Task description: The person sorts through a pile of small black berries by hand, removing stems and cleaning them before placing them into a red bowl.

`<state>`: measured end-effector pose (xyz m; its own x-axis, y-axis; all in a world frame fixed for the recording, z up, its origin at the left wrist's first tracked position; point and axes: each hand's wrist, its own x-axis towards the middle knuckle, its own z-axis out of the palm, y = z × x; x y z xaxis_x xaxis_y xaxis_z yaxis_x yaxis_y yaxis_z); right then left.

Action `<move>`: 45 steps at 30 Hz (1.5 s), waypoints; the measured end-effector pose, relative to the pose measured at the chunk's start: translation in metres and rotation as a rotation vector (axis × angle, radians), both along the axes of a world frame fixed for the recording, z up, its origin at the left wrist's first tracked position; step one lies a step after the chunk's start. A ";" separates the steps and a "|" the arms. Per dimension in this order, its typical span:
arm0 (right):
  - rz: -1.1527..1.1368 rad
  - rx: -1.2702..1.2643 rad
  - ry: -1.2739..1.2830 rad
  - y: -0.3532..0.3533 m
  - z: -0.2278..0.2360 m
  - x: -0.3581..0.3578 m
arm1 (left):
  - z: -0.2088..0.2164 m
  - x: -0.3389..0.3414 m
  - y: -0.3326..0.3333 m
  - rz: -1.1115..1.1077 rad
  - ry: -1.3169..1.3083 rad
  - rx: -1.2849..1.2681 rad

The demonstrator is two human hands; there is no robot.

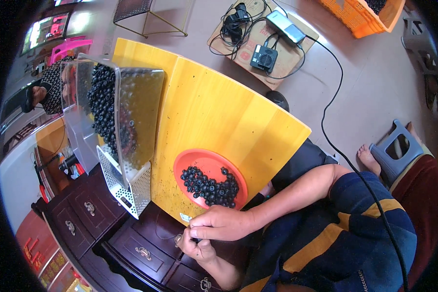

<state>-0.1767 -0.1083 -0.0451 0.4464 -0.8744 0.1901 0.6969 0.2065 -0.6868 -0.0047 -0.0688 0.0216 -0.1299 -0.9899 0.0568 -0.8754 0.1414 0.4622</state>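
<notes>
My right hand (226,223) and my left hand (197,249) meet just beyond the near edge of the yellow wooden table (214,102), thumbs and fingers bent inward. A small dark bit shows between them, too little to name. Beside my right hand stands a round orange-red plate (182,158) with a pile of blueberries (211,187) covering its nearer part. At the table's left, a clear plastic bin (151,107) holds many more blueberries (103,102). A white perforated tray (141,190) sits under the bin's near end.
A dark wooden cabinet (141,243) with drawer handles lies below the hands. Cardboard (294,58) on the floor carries a silver device, a black box and cables; a black cable (340,73) runs to my body. An orange crate (360,22), a grey stool (399,148) and another person (53,82) are around.
</notes>
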 end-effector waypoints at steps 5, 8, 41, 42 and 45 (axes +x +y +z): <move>0.020 -0.084 0.104 0.016 0.006 0.015 | 0.005 -0.006 0.017 0.009 0.109 -0.061; 0.038 -0.067 0.051 0.026 0.014 0.020 | 0.008 0.002 0.030 0.019 0.146 -0.103; 0.483 0.465 -0.112 0.071 0.027 0.042 | 0.036 0.027 0.091 0.074 0.213 -0.235; 0.485 0.457 -0.120 0.070 0.024 0.043 | 0.036 0.026 0.090 0.093 0.230 -0.218; 0.472 0.457 -0.150 0.070 0.020 0.042 | 0.033 0.026 0.089 0.109 0.229 -0.205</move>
<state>-0.1342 -0.0385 -0.0246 0.7979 -0.5995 -0.0629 0.5420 0.7592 -0.3605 0.0218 0.0207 0.0543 0.0158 -0.9621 0.2722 -0.7671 0.1629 0.6205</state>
